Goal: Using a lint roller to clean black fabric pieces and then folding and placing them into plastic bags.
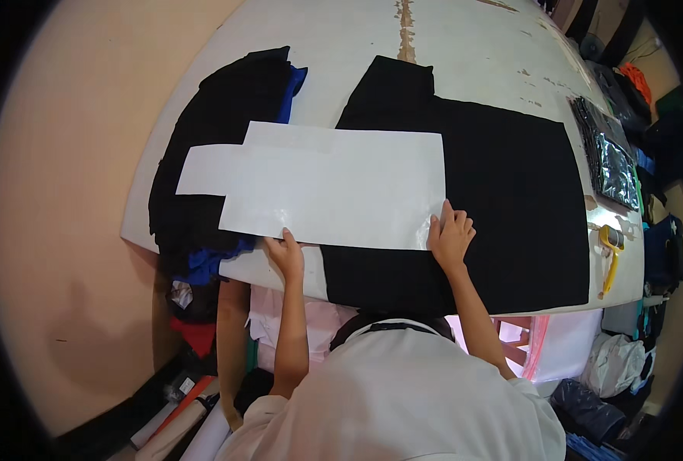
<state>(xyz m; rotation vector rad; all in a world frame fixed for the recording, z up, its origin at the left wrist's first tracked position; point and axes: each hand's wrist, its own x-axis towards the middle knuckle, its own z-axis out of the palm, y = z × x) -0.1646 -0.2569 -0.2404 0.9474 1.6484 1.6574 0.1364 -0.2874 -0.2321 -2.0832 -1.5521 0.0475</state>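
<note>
A stiff white sheet (pixel 336 184), narrowed to a tab at its left end, is held level over the table by both my hands. My left hand (pixel 287 256) grips its near edge, thumb on top and fingers hidden beneath. At its near right corner my right hand (pixel 452 236) holds it, with the thumb at the edge. Under its right part lies a flat piece of black fabric (pixel 508 213) with a stepped outline. The sheet's left end overlaps a pile of black fabric (pixel 226 98), where blue fabric (pixel 289 98) shows at the side.
The white table (pixel 480 34) has peeling patches. Near its right end are a yellow-handled roller (pixel 611 259) and a stack of shiny plastic-wrapped packets (pixel 609 155). A wall (pixel 88 173) rises at the left. Rolls (pixel 171 426) and bagged goods (pixel 615 363) lie below table height.
</note>
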